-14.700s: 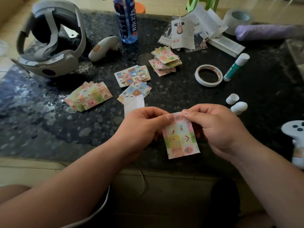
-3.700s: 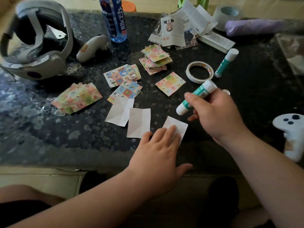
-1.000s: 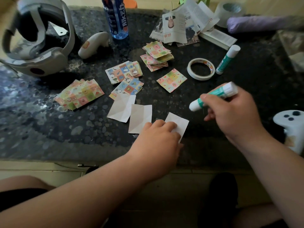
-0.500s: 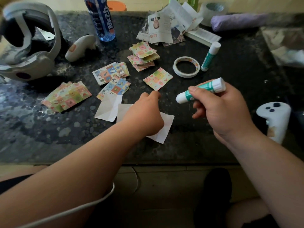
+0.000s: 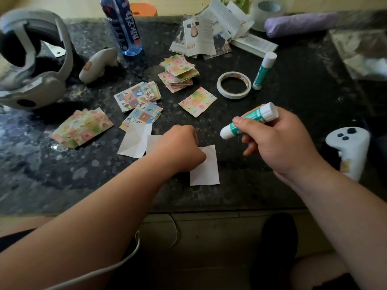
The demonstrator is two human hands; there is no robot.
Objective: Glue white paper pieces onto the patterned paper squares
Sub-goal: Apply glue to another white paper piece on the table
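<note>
Left hand point(image 5: 178, 149): seen at the centre of the frame with its fingers curled under, laid over the upper left corner of a white paper piece point(image 5: 206, 170); whether that piece is pinched or only pressed cannot be told.
Right hand point(image 5: 280, 143): held above the table right of centre, fingers and thumb wrapped round a glue stick point(image 5: 249, 120).
Glue stick: carried at a slant, its white lower end pointed down and left, clear of the paper.
White paper piece: found flat near the table's front edge, just below and right of the left hand.
Other white pieces point(image 5: 135, 141): two are seen left of the left hand, the nearer one partly covered by the wrist.
Single patterned square point(image 5: 198, 101): laid alone above the left hand, apart from the white pieces.
Patterned stacks: a loose heap point(image 5: 179, 73) is placed at upper centre, a bluish group point(image 5: 140, 103) left of centre, a fanned pile point(image 5: 81, 127) at middle left.
Tape roll point(image 5: 234, 85): laid flat right of the single square.
Second glue stick point(image 5: 263, 70): capped, laid just beside the tape roll.
Table point(image 5: 293, 97): dark and speckled.
Upper left of the frame: a headset point(image 5: 31, 59), a white controller point(image 5: 97, 64) and a blue bottle point(image 5: 123, 26) are seen.
Right edge: another controller point(image 5: 347, 151) is set down.
Top centre: printed leaflets point(image 5: 209, 34) are heaped.
</note>
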